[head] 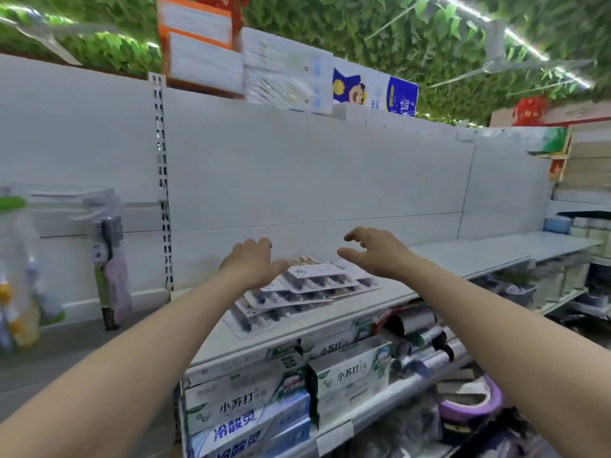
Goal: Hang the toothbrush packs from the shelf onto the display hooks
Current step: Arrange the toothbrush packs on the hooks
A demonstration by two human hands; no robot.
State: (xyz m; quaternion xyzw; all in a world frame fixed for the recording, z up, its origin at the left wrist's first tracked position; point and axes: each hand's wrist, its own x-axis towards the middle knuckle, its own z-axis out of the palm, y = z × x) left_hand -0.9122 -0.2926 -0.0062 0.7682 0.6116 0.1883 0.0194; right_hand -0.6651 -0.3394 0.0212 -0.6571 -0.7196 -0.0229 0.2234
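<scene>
The left forearm (132,358) is bare along all of its visible length, smooth and slender, and narrows toward the wrist. The right forearm (496,342) looks the same, uncovered right up to the edge of the picture. The left grip (251,262) and the right grip (373,256) are bare too, with slim fingers. Blur softens their outlines, so finer detail such as the nails cannot be made out.
</scene>
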